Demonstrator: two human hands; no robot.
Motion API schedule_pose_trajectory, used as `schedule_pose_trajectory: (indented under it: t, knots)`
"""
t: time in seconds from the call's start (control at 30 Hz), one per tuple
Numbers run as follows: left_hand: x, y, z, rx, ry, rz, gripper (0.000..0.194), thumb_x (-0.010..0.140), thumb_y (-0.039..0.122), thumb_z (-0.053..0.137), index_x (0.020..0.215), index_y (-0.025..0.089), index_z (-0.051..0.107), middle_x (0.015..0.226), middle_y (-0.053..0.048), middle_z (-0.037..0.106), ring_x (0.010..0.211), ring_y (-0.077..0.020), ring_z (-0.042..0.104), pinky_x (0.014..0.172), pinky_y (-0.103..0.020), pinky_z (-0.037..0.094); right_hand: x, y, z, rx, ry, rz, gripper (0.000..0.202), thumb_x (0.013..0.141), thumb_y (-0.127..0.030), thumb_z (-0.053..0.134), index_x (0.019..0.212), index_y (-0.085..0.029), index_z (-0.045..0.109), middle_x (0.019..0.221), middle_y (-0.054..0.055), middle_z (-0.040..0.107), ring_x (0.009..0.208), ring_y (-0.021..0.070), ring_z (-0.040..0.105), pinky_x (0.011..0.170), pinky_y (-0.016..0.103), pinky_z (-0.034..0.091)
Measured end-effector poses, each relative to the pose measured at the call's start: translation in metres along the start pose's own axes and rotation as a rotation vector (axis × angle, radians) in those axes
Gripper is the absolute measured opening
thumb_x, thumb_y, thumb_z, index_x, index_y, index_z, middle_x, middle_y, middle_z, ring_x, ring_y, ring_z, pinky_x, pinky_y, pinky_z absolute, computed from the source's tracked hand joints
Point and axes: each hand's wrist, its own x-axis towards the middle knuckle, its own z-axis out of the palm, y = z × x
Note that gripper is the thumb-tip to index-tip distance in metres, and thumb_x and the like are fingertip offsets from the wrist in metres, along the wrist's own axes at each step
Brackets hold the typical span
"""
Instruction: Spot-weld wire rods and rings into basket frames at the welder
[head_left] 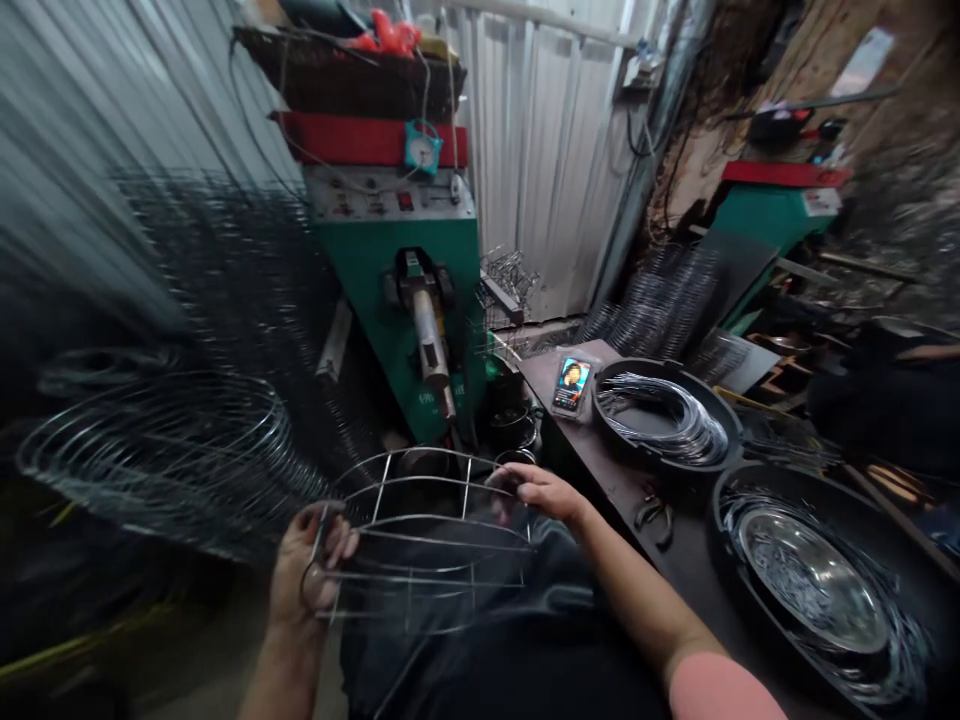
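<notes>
A round wire rack (431, 519) of thin bright rods lies across the space over my dark apron, held between both hands. At its left side, my left hand (313, 560) has its fingers curled round the rim wires. My right hand (536, 490) pinches the far right edge between thumb and fingers. Motion blurs the lower wires. Beyond the rack stands a green machine (375, 265) with a metal arm (431, 345) that points down toward me.
Stacked wire rings (172, 450) crowd the left. At right, a table (555, 440) bears a phone (571, 384), pliers (657, 518), a black pan of wire hoops (697, 435) and another pan with a steel bowl (855, 615) of small metal pieces. A second green machine (765, 225) stands farther back.
</notes>
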Motion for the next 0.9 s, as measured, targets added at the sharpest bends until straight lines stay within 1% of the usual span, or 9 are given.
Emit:
schedule_pose_trajectory:
  t: [0.07,0.13,0.23,0.37,0.5,0.63,0.77,0.83,0.9]
  knots:
    - [0.002,-0.005,0.005,-0.069,-0.049,-0.063,0.026,0.055,0.035,0.072,0.069,0.019,0.057,0.043,0.007,0.040,0.034,-0.0053,0.031,0.039,-0.024,0.034,-0.004,0.001,0.007,0.059,0.059,0.077,0.046,0.070,-0.052,0.062,0.096,-0.014,0.058,0.063,0.000,0.061,0.048,0.0100,0.053,0.046,0.020,0.043]
    - [0.007,-0.009,0.007,-0.077,-0.054,-0.097,0.030,0.055,0.032,0.072,0.079,0.020,0.058,0.052,0.005,0.051,0.044,-0.0088,0.045,0.048,-0.025,0.041,-0.006,0.007,0.011,0.091,0.160,0.092,0.039,0.073,-0.050,0.060,0.089,-0.015,0.058,0.051,-0.004,0.054,0.036,0.0063,0.043,0.034,0.016,0.033]
    - [0.008,-0.015,-0.001,-0.022,0.083,-0.073,0.040,0.057,0.033,0.071,0.093,0.021,0.057,0.077,0.000,0.061,0.069,-0.0126,0.057,0.060,-0.025,0.043,-0.007,0.013,0.017,0.053,0.232,0.078,0.037,0.074,-0.049,0.058,0.087,-0.015,0.058,0.048,-0.005,0.052,0.033,0.0058,0.042,0.031,0.015,0.028]
    - [-0.020,-0.024,-0.006,0.033,0.261,0.045,0.037,0.063,0.041,0.066,0.094,0.021,0.059,0.084,0.000,0.060,0.075,-0.0108,0.056,0.066,-0.024,0.042,-0.001,0.017,0.029,-0.052,0.281,0.033,0.039,0.077,-0.052,0.054,0.090,-0.015,0.058,0.051,-0.004,0.056,0.037,0.0071,0.048,0.035,0.015,0.030]
    - [-0.050,-0.033,0.019,0.070,0.054,-0.083,0.043,0.065,0.045,0.064,0.102,0.023,0.057,0.101,-0.004,0.059,0.094,-0.0185,0.055,0.076,-0.032,0.045,0.007,0.032,0.049,-0.114,0.281,-0.010,0.038,0.076,-0.053,0.055,0.091,-0.018,0.060,0.055,-0.004,0.058,0.043,0.0082,0.050,0.042,0.018,0.038]
    - [-0.055,-0.042,0.047,0.080,-0.050,-0.178,0.045,0.062,0.043,0.068,0.102,0.024,0.056,0.107,-0.004,0.055,0.103,-0.0218,0.052,0.075,-0.034,0.048,0.006,0.058,0.061,-0.168,0.296,-0.045,0.034,0.077,-0.050,0.054,0.091,-0.020,0.064,0.059,-0.004,0.056,0.048,0.0086,0.049,0.049,0.020,0.042]
    - [-0.048,-0.055,0.059,0.174,-0.068,-0.214,0.049,0.049,0.035,0.076,0.091,0.022,0.057,0.096,-0.003,0.056,0.085,-0.0192,0.056,0.059,-0.027,0.048,-0.006,0.071,0.044,-0.284,0.241,0.003,0.029,0.081,-0.043,0.051,0.097,-0.023,0.065,0.068,-0.004,0.060,0.059,0.0119,0.056,0.056,0.022,0.045]
    - [-0.044,-0.059,0.060,0.221,-0.054,-0.246,0.050,0.043,0.034,0.077,0.088,0.021,0.058,0.092,-0.002,0.057,0.079,-0.0178,0.056,0.052,-0.024,0.045,-0.018,0.064,0.018,-0.464,0.243,-0.007,0.029,0.080,-0.038,0.054,0.103,-0.024,0.064,0.081,-0.003,0.065,0.074,0.0160,0.060,0.068,0.025,0.046]
    - [-0.041,-0.060,0.059,0.247,-0.016,-0.280,0.050,0.038,0.031,0.078,0.083,0.022,0.059,0.090,-0.002,0.057,0.075,-0.0175,0.056,0.048,-0.022,0.043,-0.035,0.049,-0.022,-0.689,0.401,-0.024,0.028,0.076,-0.032,0.059,0.102,-0.023,0.064,0.093,-0.001,0.066,0.087,0.0185,0.060,0.079,0.026,0.045]
